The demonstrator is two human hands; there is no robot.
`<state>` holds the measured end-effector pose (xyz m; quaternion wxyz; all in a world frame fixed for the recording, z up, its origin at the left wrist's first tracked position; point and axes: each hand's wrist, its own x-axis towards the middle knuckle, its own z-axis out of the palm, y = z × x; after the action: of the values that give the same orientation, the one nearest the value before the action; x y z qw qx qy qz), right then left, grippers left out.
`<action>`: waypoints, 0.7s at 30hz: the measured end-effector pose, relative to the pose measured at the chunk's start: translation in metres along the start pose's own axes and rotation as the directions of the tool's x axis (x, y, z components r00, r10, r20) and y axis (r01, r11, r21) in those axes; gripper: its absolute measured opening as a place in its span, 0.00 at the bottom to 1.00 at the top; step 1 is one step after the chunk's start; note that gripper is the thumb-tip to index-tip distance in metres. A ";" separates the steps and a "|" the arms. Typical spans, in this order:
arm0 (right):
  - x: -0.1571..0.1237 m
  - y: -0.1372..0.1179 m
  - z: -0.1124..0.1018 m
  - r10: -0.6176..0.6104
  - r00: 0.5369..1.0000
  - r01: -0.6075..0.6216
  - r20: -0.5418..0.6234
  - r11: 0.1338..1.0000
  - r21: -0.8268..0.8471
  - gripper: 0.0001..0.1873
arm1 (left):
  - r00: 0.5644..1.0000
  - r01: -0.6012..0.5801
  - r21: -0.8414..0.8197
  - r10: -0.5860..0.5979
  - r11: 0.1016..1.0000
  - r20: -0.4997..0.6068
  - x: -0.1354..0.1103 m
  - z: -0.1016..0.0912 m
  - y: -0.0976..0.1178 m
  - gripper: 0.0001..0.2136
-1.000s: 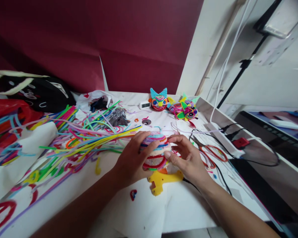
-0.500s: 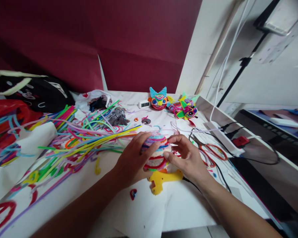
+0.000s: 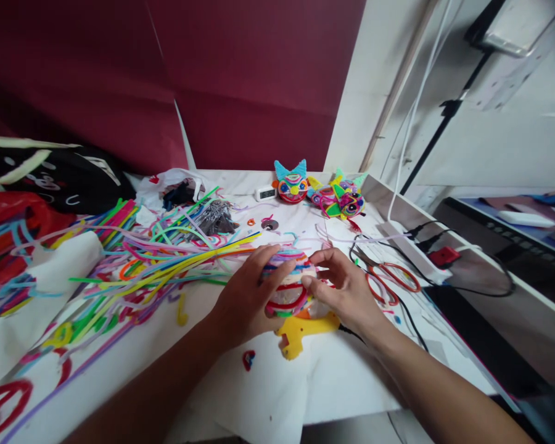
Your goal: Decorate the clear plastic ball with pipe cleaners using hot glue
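Between my two hands is a round craft piece [image 3: 289,269] wrapped in pipe cleaners, with pink, purple, blue and white bands and a red loop lower down on a clear-looking part. My left hand [image 3: 250,287] curls around its left side, thumb across the front. At its right side, the fingers and thumb of my right hand [image 3: 340,280] are bent in against the bands; whether they pinch a loose strand end is too small to tell. Just below the piece lies a yellow glue gun [image 3: 300,330], its cord running under my right wrist.
Many loose pipe cleaners [image 3: 180,262] spread over the left of the table. Scissors [image 3: 383,271] with red handles and a power strip [image 3: 411,253] lie on the right. Two finished animal-like pieces, one blue-eared [image 3: 292,185] and one multicoloured [image 3: 337,200], sit behind, beside a small digital display [image 3: 265,194].
The craft piece has tilted slightly between my hands, so more of its red loop and clear lower part shows. My hands keep nearly the same grip; the whole view has shifted a little.
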<state>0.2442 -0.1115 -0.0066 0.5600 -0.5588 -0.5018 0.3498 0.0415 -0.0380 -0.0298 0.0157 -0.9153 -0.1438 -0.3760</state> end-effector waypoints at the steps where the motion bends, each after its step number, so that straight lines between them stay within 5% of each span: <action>1: 0.000 0.000 0.000 0.003 1.000 -0.003 -0.005 1.000 0.003 0.21 | 1.000 -0.008 -0.006 0.008 1.000 -0.002 -0.001 0.000 -0.001 0.40; 13: 0.002 -0.001 0.001 0.039 0.999 -0.039 0.010 0.998 0.047 0.21 | 0.992 -0.100 -0.135 0.089 0.986 -0.084 -0.008 0.008 -0.015 0.31; 21: 0.001 -0.001 0.001 0.029 1.000 -0.030 0.012 0.999 0.043 0.21 | 0.997 -0.080 -0.117 0.077 0.990 -0.030 -0.007 0.003 -0.012 0.31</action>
<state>0.2433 -0.1107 -0.0061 0.5639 -0.5520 -0.4889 0.3719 0.0355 -0.0284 -0.0379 -0.0220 -0.9146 -0.0850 -0.3946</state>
